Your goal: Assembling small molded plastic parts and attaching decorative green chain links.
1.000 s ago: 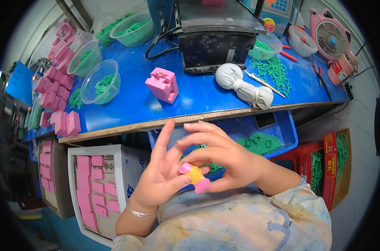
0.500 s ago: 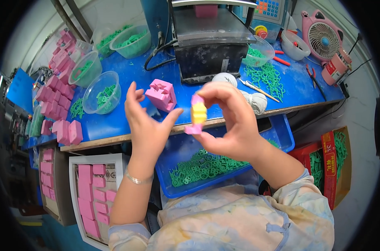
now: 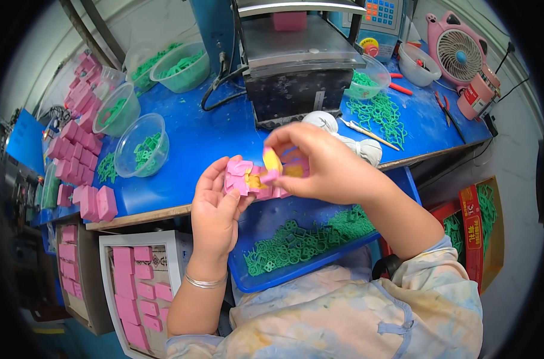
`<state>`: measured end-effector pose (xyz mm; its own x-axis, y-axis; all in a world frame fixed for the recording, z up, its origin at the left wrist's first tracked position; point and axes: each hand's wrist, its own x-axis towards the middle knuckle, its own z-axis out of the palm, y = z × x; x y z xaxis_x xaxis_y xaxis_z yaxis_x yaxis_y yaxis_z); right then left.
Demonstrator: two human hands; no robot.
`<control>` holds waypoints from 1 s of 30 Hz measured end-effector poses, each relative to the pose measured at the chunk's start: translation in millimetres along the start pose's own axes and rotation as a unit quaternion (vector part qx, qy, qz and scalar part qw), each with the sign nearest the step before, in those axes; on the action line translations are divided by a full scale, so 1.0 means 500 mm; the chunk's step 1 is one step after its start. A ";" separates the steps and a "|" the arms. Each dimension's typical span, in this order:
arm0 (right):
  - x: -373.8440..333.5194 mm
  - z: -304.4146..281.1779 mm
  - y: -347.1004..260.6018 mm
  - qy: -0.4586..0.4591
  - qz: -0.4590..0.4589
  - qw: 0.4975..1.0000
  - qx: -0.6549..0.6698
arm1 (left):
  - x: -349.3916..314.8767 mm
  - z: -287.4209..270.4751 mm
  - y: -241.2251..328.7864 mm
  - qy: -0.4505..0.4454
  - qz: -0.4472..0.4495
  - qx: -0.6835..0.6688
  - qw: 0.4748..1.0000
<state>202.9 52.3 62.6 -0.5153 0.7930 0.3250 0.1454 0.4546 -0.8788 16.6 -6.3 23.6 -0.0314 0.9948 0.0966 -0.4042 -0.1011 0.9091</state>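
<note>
My left hand (image 3: 214, 218) is closed round a notched pink block (image 3: 238, 177) that shows yellow on its inner faces, just above the front edge of the blue table (image 3: 188, 128). Between the fingertips of my right hand (image 3: 329, 157) is a small pink-and-yellow piece (image 3: 272, 160), held right beside the block. The right fingers partly cover the block's right part, so whether the two touch is hard to tell. Below both hands lies a blue tray (image 3: 257, 222) with many small green plastic pieces (image 3: 299, 242).
A dark press-like machine (image 3: 299, 90) stands at the back. Bowls of green pieces (image 3: 141, 146) and stacked pink blocks (image 3: 74, 146) are at left. White yarn (image 3: 364, 151), a wooden-handled tool (image 3: 376, 135), pliers (image 3: 444, 103) and a pink fan (image 3: 459, 51) sit at right.
The notched pink block has gone from the tabletop into my left hand, which was open before. My right hand has brought the pink-and-yellow piece over to the block.
</note>
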 end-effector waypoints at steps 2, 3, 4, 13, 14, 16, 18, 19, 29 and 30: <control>-0.014 0.001 0.011 -0.082 -0.029 0.983 -0.159 | -0.003 0.001 0.001 -0.008 -0.014 -0.028 0.999; -0.018 0.008 0.014 -0.082 -0.028 0.984 -0.159 | -0.006 0.004 0.001 -0.004 -0.008 -0.019 1.000; -0.021 0.018 0.018 -0.048 -0.038 0.984 -0.165 | -0.007 0.007 -0.001 -0.001 -0.002 -0.009 1.000; -0.034 0.070 0.024 0.098 -0.102 0.949 -0.281 | -0.023 0.041 -0.037 -0.075 0.099 0.204 0.971; -0.037 0.074 0.027 0.107 -0.108 0.947 -0.283 | -0.022 0.044 -0.047 -0.032 0.112 0.204 0.972; -0.044 0.076 0.027 0.109 -0.104 0.948 -0.280 | -0.009 0.030 -0.042 -0.021 0.075 0.199 0.977; -0.052 0.075 0.027 0.118 -0.099 0.950 -0.273 | 0.009 0.034 -0.045 0.005 0.079 0.204 0.976; -0.055 0.075 0.021 0.117 -0.100 0.950 -0.273 | 0.010 0.031 -0.046 0.006 0.080 0.204 0.976; -0.095 0.012 -0.022 -0.064 0.059 0.986 0.141 | -0.046 0.006 0.003 -0.154 0.169 0.212 0.950; -0.102 0.014 -0.018 -0.053 0.039 0.989 0.133 | -0.044 0.003 0.007 -0.195 0.119 0.130 0.965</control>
<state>221.9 4.9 51.2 -0.5985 0.7683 0.2268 -0.0326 0.2595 -0.9652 17.3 -28.4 25.5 0.2711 0.8686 0.4147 -0.1835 -0.3763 0.9082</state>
